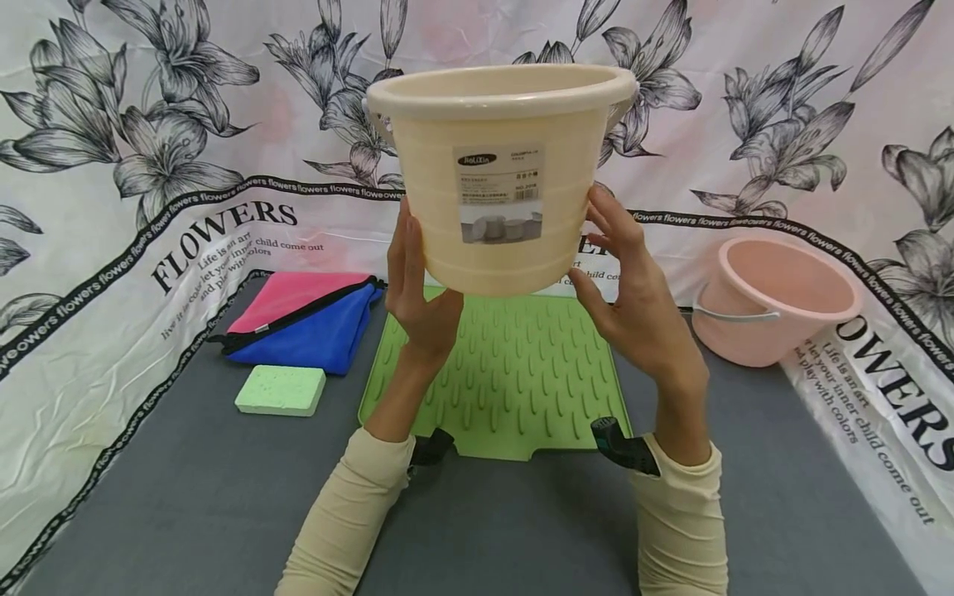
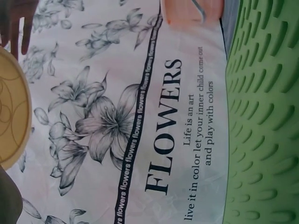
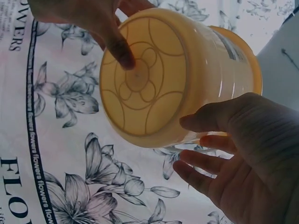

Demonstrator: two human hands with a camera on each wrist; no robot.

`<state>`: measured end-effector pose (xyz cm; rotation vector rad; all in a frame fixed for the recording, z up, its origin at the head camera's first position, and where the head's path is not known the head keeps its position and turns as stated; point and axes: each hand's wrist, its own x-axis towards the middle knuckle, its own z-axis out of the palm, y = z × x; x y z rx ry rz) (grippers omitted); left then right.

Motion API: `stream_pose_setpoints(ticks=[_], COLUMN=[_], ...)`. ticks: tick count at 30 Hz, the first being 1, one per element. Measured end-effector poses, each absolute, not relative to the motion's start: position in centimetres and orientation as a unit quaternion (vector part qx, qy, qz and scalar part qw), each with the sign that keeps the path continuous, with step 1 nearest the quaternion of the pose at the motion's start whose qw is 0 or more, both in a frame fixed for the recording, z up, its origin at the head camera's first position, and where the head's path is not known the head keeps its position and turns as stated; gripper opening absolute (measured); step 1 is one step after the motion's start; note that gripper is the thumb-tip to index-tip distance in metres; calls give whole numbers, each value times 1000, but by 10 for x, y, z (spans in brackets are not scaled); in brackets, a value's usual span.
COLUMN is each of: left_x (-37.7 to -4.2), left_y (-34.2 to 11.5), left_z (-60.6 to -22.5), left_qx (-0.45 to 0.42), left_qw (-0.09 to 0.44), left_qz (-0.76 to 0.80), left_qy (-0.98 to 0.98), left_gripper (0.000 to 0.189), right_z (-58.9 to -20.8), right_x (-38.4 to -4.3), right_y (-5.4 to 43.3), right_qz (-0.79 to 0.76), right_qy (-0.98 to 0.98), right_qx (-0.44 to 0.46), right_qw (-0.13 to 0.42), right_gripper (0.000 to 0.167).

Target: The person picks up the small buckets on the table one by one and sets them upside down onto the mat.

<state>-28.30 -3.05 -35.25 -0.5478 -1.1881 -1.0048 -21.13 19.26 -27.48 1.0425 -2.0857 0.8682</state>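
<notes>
A cream plastic bucket (image 1: 425,182) with a printed label (image 1: 499,194) is held up in the air, upright, above a green ridged mat (image 1: 522,372). On its left side my left hand (image 1: 423,298) holds it, fingers along the wall and thumb under the base. My right hand (image 1: 641,290) holds the lower right side, with the fingers spread and the thumb near the bottom edge. In the right wrist view the patterned underside of the bucket (image 3: 154,102) faces the camera, between the left hand (image 3: 88,18) and the right hand (image 3: 243,158). Only part of the bucket (image 2: 11,112) shows in the left wrist view.
A pink bucket (image 1: 760,331) with a handle stands at the back right of the grey table (image 1: 507,530). To the left lie a pink and blue zippered pouch (image 1: 305,323) and a pale green sponge (image 1: 281,391). Behind hangs a flower-printed cloth (image 1: 447,50).
</notes>
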Motion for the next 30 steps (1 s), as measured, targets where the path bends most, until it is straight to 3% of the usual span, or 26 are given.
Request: stream_pose_setpoints(ticks=[4,10,24,30], left_x=[-280,-273,-257,-257], left_y=[-30,-27,-34,-43], left_z=[-349,-342,-321,-316], left_qx=[-248,-266,-332,-394], left_qw=[672,648,560,487], left_qz=[-462,-490,-543,-537], left_qy=[-524,-519,-529,-565], left_gripper=[93,93,75,96], right_z=[-273,-273,-273,-272], right_x=[-211,-209,-213,-213], right_y=[192,193,199,198], right_qz=[326,338,358,410], right_qy=[-794,-788,-781,-751], right_qx=[383,368,375,361], right_qw=[342,359,348,373], right_gripper=[88,80,74,65])
